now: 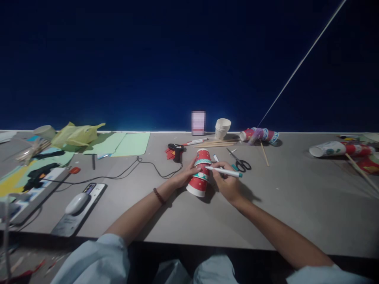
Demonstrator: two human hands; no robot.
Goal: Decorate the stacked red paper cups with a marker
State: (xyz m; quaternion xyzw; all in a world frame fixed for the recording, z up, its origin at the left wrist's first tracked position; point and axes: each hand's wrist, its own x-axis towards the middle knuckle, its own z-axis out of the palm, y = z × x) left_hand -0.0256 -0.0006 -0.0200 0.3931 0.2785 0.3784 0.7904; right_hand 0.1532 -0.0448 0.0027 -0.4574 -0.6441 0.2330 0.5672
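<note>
Red, white and teal decorated paper cups (197, 185), joined end to end, lie on the grey table in front of me. My left hand (185, 176) holds them from the left side, its fingers wrapped over the middle. Between the fingers of my right hand (227, 184) is a white marker with a teal end (227, 172). Its tip points left and is at the middle of the cups; whether it touches them I cannot tell. A marker cap or second pen (216, 158) shows just behind my right hand. Black scissors (240, 162) lie beyond that hand.
A black glue gun (177, 150) trails its cord leftward to a power strip (40, 193). Stacked white cups (222, 127) and wooden sticks (216, 144) are at the back. More decorated cups (268, 135) lie right. A phone (66, 223) with a mouse (77, 202) and green paper (132, 144) are left.
</note>
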